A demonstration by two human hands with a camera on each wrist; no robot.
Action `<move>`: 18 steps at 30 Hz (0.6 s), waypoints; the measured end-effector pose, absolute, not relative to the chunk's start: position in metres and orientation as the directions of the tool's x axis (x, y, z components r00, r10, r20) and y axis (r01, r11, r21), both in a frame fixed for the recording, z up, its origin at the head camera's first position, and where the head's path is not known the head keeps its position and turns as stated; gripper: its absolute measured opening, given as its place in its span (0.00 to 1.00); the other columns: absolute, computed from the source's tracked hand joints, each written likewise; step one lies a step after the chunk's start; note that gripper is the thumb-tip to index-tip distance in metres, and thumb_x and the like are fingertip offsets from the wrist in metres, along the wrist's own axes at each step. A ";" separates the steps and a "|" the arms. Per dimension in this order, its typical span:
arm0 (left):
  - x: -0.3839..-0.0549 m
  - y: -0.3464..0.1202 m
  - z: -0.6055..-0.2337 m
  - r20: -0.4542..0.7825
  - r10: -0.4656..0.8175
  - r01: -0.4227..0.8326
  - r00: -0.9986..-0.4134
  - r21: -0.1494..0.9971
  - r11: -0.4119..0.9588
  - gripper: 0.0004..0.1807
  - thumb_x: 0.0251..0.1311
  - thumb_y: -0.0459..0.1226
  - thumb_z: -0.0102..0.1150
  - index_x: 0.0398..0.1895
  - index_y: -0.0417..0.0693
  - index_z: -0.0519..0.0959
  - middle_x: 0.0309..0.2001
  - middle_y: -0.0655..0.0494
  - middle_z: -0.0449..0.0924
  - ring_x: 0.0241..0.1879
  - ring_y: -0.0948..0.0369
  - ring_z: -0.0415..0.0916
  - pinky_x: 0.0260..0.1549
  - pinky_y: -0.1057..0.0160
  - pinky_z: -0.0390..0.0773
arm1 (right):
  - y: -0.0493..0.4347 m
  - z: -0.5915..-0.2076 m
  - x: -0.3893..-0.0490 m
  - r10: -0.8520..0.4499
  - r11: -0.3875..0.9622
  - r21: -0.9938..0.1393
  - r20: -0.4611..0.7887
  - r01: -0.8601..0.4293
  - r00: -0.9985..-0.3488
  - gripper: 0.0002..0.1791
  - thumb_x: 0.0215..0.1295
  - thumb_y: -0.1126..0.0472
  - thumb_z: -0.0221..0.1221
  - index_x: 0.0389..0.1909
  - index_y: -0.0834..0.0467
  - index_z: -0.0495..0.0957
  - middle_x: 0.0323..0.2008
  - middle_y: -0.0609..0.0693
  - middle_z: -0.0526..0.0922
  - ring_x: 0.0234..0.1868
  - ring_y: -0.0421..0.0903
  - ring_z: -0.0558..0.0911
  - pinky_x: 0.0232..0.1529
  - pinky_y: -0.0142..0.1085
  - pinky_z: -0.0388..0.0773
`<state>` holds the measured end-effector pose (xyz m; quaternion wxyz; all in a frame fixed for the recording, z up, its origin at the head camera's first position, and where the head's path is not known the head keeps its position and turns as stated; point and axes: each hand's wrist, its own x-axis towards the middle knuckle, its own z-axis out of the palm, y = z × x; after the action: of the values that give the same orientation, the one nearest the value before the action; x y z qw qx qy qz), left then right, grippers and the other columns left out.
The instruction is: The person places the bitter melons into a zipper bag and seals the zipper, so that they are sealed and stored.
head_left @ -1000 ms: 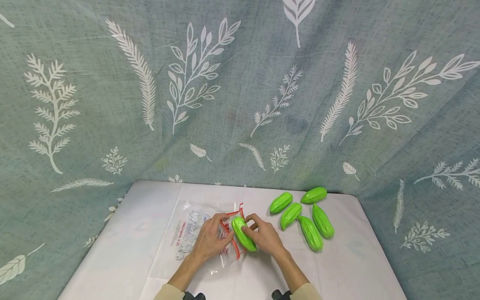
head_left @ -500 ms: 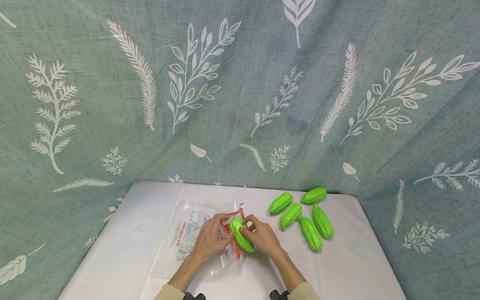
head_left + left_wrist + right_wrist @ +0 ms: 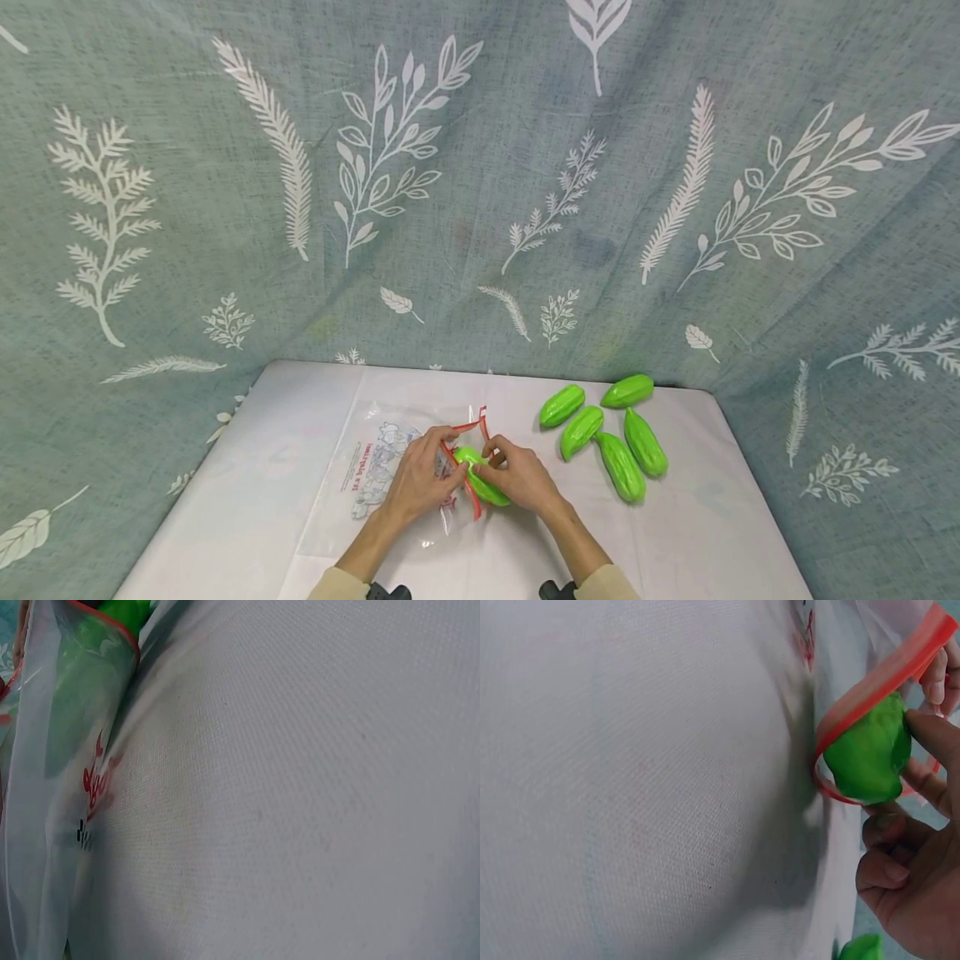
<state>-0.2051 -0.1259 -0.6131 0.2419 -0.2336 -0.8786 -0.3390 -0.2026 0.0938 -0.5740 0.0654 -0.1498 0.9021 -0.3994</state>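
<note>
A clear zip bag with a red-edged mouth and printed drawings lies across the middle of the table. My left hand grips the bag at its mouth, between thumb and fingers. With my right hand I hold a bright green ridged gourd, its far end inside the red rim. In the right wrist view the gourd sits within the red-edged mouth, my thumb on it. The left wrist view has the gourd showing through the plastic.
Several more green gourds lie loosely grouped on the white table to the right of my hands. Behind the table hangs a grey-green cloth with white leaf prints.
My right hand has moved slightly left, pushing the gourd further into the bag's mouth. The left hand keeps its place on the bag, and the other gourds have not moved.
</note>
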 end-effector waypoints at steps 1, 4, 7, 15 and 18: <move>-0.205 -0.126 -0.613 0.586 0.247 0.576 -0.772 0.479 0.662 0.31 0.54 0.49 0.70 0.61 0.53 0.72 0.51 0.59 0.80 0.50 0.59 0.78 0.52 0.48 0.76 | 0.094 -0.574 -0.202 -0.328 0.631 -0.745 0.000 -0.219 -0.945 0.15 0.65 0.40 0.62 0.42 0.45 0.77 0.36 0.46 0.87 0.37 0.43 0.82 0.33 0.38 0.77; -0.206 -0.127 -0.612 0.591 0.242 0.576 -0.769 0.478 0.663 0.31 0.53 0.49 0.71 0.60 0.53 0.73 0.49 0.57 0.81 0.48 0.58 0.79 0.51 0.48 0.77 | 0.095 -0.574 -0.202 -0.344 0.634 -0.741 -0.013 -0.222 -0.939 0.13 0.66 0.41 0.62 0.41 0.44 0.78 0.36 0.44 0.86 0.39 0.43 0.83 0.35 0.38 0.77; -0.206 -0.127 -0.612 0.590 0.234 0.570 -0.773 0.482 0.666 0.31 0.52 0.48 0.71 0.59 0.53 0.73 0.49 0.57 0.81 0.48 0.57 0.79 0.51 0.49 0.77 | 0.096 -0.575 -0.203 -0.369 0.640 -0.731 -0.022 -0.237 -0.929 0.11 0.67 0.41 0.61 0.40 0.43 0.79 0.36 0.42 0.86 0.39 0.41 0.82 0.34 0.37 0.77; -0.207 -0.128 -0.612 0.606 0.236 0.581 -0.760 0.469 0.665 0.32 0.51 0.48 0.73 0.59 0.53 0.74 0.48 0.57 0.81 0.47 0.56 0.80 0.50 0.47 0.77 | 0.101 -0.575 -0.206 -0.461 0.636 -0.709 -0.032 -0.305 -0.887 0.14 0.63 0.43 0.64 0.45 0.44 0.82 0.36 0.40 0.82 0.40 0.42 0.80 0.37 0.40 0.76; -0.206 -0.128 -0.611 0.598 0.238 0.575 -0.766 0.470 0.670 0.31 0.52 0.48 0.73 0.60 0.54 0.74 0.49 0.59 0.80 0.48 0.58 0.80 0.51 0.48 0.77 | 0.103 -0.573 -0.205 -0.488 0.640 -0.697 -0.042 -0.324 -0.872 0.16 0.62 0.44 0.65 0.49 0.44 0.82 0.37 0.41 0.81 0.40 0.43 0.80 0.40 0.41 0.75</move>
<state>-0.2062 -0.1282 -0.6113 0.2524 -0.2311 -0.8783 -0.3338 -0.2053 0.1029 -0.5733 0.1140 -0.2260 0.8983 -0.3591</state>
